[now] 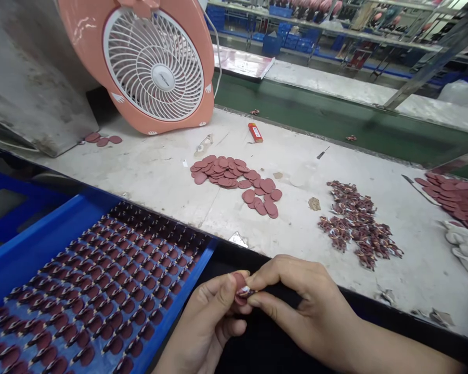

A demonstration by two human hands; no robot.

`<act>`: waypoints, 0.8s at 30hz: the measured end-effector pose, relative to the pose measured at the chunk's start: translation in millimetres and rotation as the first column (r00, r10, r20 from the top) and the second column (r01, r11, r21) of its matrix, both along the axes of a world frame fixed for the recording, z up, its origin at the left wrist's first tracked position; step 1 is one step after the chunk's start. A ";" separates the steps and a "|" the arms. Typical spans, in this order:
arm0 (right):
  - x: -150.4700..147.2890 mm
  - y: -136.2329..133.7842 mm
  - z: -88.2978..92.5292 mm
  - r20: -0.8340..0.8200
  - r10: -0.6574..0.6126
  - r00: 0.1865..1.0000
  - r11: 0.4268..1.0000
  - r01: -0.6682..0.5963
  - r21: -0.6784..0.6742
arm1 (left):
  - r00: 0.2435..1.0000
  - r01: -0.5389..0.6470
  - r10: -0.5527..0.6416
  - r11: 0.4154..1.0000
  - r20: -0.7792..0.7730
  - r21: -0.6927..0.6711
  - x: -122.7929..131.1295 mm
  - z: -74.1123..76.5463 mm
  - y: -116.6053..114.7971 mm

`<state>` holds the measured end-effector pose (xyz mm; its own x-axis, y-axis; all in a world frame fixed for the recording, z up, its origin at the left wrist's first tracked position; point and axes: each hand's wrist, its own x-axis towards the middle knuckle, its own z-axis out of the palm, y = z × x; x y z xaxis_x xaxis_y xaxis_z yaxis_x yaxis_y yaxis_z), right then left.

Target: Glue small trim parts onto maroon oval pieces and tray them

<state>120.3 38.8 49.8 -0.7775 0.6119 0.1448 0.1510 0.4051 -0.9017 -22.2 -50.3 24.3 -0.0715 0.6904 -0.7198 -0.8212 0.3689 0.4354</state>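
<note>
My left hand (206,317) pinches a reddish-brown oval disc (239,281) between thumb and fingers, just off the table's front edge. A small dark figure piece with a white part (244,292) lies against that disc. The thumb and forefinger of my right hand (310,293) are closed on the figure piece; its far side is hidden by my fingers. Beyond my hands a loose pile of similar oval discs (226,171) lies on the table. To the right is a heap of small dark-red figure pieces (359,223).
A blue tray (193,280) at the lower left holds rows of discs with figures on them. An orange fan (161,67) stands at the back left. A red lighter (255,133), a small dark tool (322,153) and more discs (456,197) lie on the table (159,171). Behind runs a green belt (312,111).
</note>
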 end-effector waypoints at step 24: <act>-13.1 6.1 -9.6 -0.045 -0.113 0.993 0.926 0.122 0.356 | 0.986 0.023 0.001 0.990 -0.167 0.137 -16.8 -15.0 6.3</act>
